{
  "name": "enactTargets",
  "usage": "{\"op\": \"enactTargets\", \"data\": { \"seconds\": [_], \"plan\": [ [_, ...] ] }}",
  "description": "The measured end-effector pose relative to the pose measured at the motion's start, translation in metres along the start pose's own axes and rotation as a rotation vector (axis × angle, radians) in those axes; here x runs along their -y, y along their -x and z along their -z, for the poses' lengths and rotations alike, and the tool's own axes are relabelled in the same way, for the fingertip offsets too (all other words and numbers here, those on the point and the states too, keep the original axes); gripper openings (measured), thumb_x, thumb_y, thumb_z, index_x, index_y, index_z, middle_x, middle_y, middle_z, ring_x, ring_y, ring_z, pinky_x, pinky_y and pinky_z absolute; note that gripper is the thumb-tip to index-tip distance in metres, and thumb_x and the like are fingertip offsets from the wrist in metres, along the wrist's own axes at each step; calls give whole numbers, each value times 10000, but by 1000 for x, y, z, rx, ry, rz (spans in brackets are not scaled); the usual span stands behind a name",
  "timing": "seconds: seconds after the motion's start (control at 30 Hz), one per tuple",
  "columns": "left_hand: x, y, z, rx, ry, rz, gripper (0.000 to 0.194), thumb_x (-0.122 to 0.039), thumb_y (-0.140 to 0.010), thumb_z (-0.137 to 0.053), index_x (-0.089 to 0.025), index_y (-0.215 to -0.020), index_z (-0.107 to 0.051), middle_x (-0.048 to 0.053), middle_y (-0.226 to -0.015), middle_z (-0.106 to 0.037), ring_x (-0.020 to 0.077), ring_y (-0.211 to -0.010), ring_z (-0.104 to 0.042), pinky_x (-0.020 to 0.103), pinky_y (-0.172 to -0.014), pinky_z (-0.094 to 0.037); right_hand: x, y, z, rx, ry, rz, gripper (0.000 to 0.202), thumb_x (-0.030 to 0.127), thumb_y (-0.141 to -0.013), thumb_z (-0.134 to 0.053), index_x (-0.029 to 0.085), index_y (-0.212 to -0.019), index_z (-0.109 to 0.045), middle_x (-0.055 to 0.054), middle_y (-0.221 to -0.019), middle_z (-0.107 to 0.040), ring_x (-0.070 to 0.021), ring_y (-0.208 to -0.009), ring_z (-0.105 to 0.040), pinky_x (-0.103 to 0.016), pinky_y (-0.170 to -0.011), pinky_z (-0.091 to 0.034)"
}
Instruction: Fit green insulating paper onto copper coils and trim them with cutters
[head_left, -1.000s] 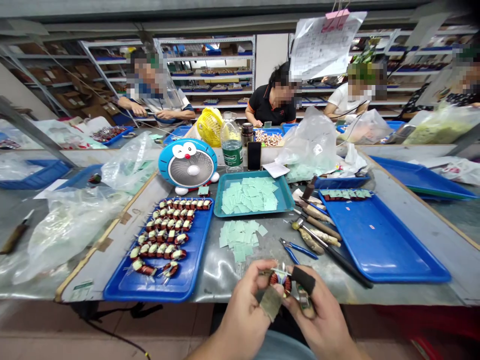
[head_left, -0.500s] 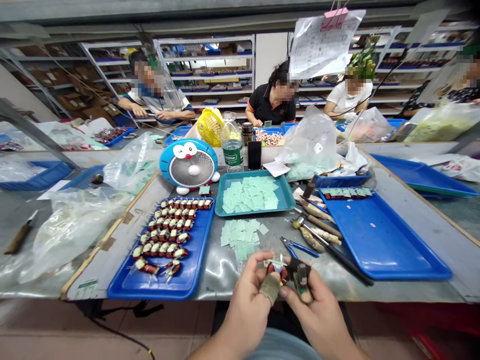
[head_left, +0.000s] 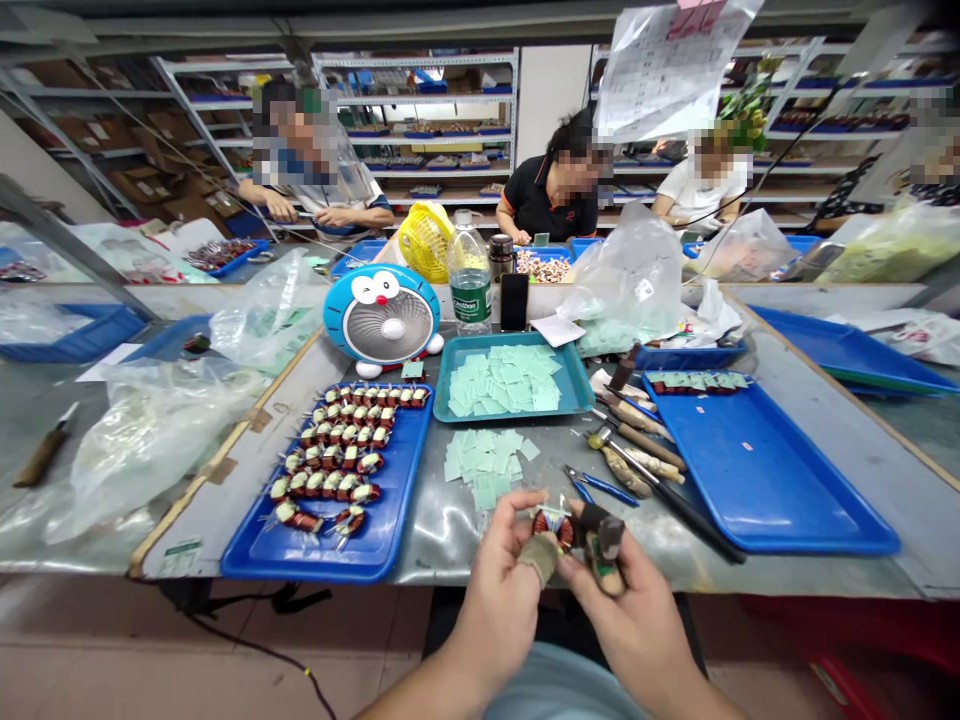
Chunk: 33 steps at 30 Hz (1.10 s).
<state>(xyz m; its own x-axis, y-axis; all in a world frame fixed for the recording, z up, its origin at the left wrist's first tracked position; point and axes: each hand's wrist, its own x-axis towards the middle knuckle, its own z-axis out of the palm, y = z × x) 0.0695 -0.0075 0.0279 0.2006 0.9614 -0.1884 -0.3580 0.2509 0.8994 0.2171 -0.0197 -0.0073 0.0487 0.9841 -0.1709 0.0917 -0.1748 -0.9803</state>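
My left hand [head_left: 496, 565] is closed on a small copper-wound coil [head_left: 553, 527] with light wire ends at its top. A worn greenish cover wraps my left thumb. Right beside it, my right hand [head_left: 641, 595] is curled round a short dark tool with a pale wooden end [head_left: 609, 565]; its kind is hard to make out. My right fingertips come close to the coil, and a dark wrap shows on a finger. Just beyond the hands lie a loose pile of pale green square sheets [head_left: 491, 462] and blue-handled cutters [head_left: 600, 487].
A blue tray [head_left: 247, 545] at left holds rows of coils. Ahead is a teal tray [head_left: 442, 400] of green sheets. The right-hand blue tray [head_left: 787, 480] has coils along its far edge. Several wooden-handled tools [head_left: 637, 450], a cartoon fan [head_left: 382, 315] and a bottle [head_left: 470, 280] stand around. Co-workers sit opposite.
The camera view has tipped slightly, so the bench appears a little higher. Both hands keep nearly the same hold on the coil and the dark tool.
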Motion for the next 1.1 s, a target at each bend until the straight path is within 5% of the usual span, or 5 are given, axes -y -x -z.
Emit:
{"op": "enactTargets", "data": {
  "seconds": [0.17, 0.4, 0.73, 1.0, 1.1],
  "plan": [
    [6, 2, 5, 27, -287, -87, 385, -349, -1017, -567, -246, -1369, -452, 117, -1295, -679, 232, -1106, -675, 345, -927, -539, 36, -6, -18, 20, -565, -351, 942, 554, -676, -841, 197, -1434, -411, -111, -1251, -610, -128, -935, -677, -256, -879, -600],
    [9, 7, 12, -11, -572, -240, 345, -318, -1019, -554, -233, -1346, -484, 135, -1343, -661, 226, -1106, -688, 363, -950, -562, 48, -4, -30, -44, -696, -427, 885, 494, -579, -892, 151, -1291, -495, -80, -1095, -638, -53, -722, -584, -143, -631, -499],
    [8, 7, 7, -43, -432, -149, 336, -314, -996, -590, -222, -1304, -493, 137, -1310, -684, 249, -1118, -698, 340, -905, -583, 45, 1, -35, -75, -664, -355, 789, 490, -624, -846, 129, -1232, -495, -100, -1132, -647, -173, -1002, -667, -233, -861, -586],
    [3, 2, 8, -43, -335, -74, 360, -294, -968, -637, -223, -1298, -510, 129, -1239, -708, 235, -995, -715, 299, -790, -556, 35, -2, -36, -16, -633, -311, 844, 509, -702, -812, 135, -1373, -462, -127, -1272, -612, -195, -1116, -670, -261, -943, -598],
    [0, -2, 10, 0, -139, 1, 405, -321, -961, -661, -218, -1317, -497, 107, -1159, -724, 204, -921, -704, 278, -761, -526, 24, -3, -28, 23, -615, -286, 913, 511, -731, -807, 181, -1465, -376, -126, -1351, -567, -195, -1124, -677, -275, -938, -608]
  ]
}}
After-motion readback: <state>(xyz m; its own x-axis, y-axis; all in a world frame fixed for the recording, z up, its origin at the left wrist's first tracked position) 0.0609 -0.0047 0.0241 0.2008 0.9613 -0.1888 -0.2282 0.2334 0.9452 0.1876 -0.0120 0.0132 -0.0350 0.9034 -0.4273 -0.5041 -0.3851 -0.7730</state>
